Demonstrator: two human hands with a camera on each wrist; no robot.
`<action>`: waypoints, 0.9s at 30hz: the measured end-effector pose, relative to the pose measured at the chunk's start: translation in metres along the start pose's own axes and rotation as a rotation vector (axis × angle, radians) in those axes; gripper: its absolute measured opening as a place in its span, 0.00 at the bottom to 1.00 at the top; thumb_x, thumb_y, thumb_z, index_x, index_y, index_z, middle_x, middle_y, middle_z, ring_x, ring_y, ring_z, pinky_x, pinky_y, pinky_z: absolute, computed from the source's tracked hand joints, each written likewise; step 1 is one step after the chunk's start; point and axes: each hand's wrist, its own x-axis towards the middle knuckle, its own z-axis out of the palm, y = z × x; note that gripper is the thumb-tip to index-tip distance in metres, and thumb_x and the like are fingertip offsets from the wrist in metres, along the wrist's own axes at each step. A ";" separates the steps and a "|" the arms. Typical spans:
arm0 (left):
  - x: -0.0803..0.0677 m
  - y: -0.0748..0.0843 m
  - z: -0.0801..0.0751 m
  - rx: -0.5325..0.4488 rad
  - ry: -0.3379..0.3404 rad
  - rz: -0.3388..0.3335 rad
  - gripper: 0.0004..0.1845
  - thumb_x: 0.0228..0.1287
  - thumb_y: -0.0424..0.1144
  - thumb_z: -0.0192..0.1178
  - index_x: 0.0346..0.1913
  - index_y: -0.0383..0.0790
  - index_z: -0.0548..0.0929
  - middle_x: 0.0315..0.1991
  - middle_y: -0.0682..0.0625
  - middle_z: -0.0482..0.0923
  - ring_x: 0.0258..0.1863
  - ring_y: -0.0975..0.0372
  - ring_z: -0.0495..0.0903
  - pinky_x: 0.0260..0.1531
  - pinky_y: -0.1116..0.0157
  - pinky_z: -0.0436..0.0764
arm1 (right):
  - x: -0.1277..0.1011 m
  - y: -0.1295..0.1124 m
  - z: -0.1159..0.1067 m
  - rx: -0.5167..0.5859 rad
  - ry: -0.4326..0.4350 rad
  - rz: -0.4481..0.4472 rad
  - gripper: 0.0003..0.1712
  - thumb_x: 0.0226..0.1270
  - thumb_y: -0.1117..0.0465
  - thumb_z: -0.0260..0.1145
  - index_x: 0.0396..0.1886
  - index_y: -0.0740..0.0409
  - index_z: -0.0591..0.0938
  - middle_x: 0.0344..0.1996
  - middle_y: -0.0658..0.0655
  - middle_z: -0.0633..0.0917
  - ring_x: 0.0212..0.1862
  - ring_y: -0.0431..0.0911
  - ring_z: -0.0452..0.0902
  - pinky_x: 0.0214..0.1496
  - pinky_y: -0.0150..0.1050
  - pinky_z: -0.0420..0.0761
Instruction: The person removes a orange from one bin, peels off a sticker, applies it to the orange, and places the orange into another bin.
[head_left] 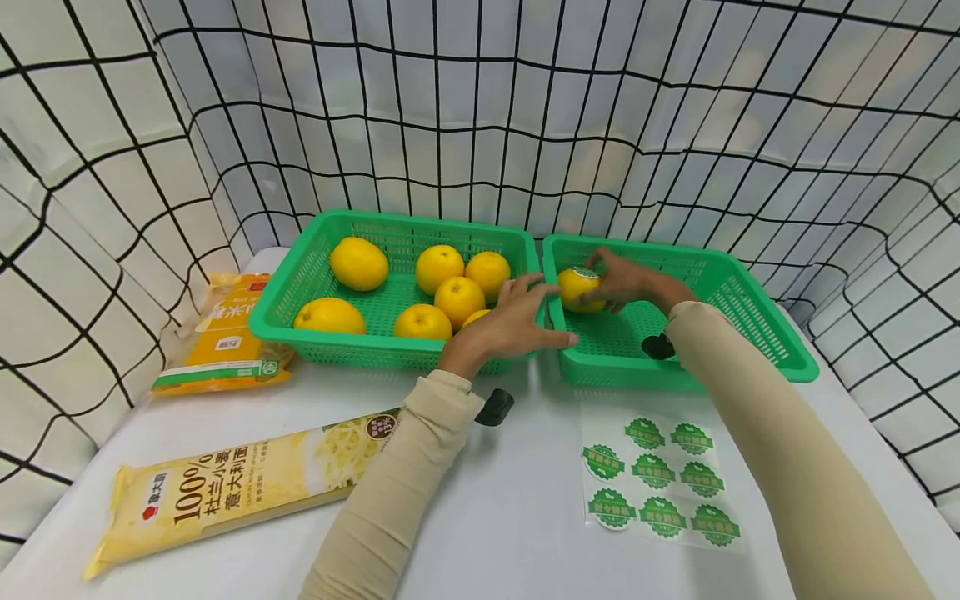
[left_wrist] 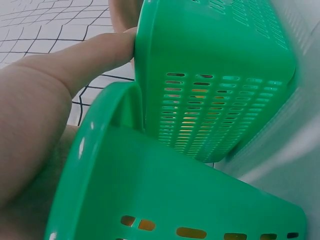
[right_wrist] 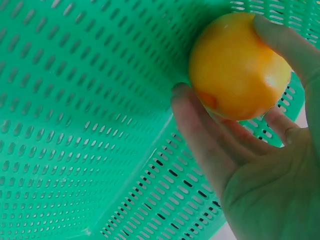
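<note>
In the head view, my right hand is inside the right green basket, its thumb and fingers around an orange. A green sticker shows on top of this orange, which sits at the basket's left end. The right wrist view shows the thumb and fingertips against the orange. My left hand, fingers spread, reaches over the near right corner of the left green basket. Its thumb appears to touch the right basket's rim in the left wrist view. Several oranges lie in the left basket, some partly hidden by this hand.
A sheet of round green stickers lies before the right basket. A long yellow pasta packet is at the front left, partly behind my left sleeve. An orange-coloured bag stands left of the baskets. Black-lined netting encloses the table.
</note>
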 end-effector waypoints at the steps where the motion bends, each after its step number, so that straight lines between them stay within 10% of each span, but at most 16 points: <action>1: 0.000 0.000 0.000 -0.003 -0.004 -0.001 0.45 0.73 0.56 0.68 0.84 0.46 0.61 0.88 0.47 0.37 0.86 0.49 0.33 0.79 0.38 0.58 | -0.001 0.001 0.000 -0.003 -0.004 0.004 0.43 0.76 0.55 0.70 0.76 0.65 0.55 0.64 0.78 0.71 0.58 0.68 0.80 0.55 0.56 0.87; 11: 0.000 0.000 0.001 0.000 -0.002 0.005 0.44 0.73 0.56 0.68 0.84 0.45 0.62 0.87 0.47 0.38 0.86 0.50 0.35 0.79 0.40 0.58 | 0.012 0.005 0.007 -0.203 0.108 -0.093 0.47 0.64 0.60 0.81 0.73 0.66 0.61 0.70 0.74 0.70 0.68 0.68 0.70 0.68 0.65 0.74; 27: 0.000 0.000 0.000 -0.006 0.002 0.010 0.44 0.72 0.55 0.69 0.83 0.46 0.62 0.87 0.46 0.38 0.86 0.49 0.34 0.79 0.39 0.59 | 0.003 0.006 -0.004 -0.182 0.042 -0.044 0.47 0.69 0.56 0.78 0.77 0.65 0.62 0.72 0.78 0.68 0.72 0.71 0.66 0.72 0.68 0.71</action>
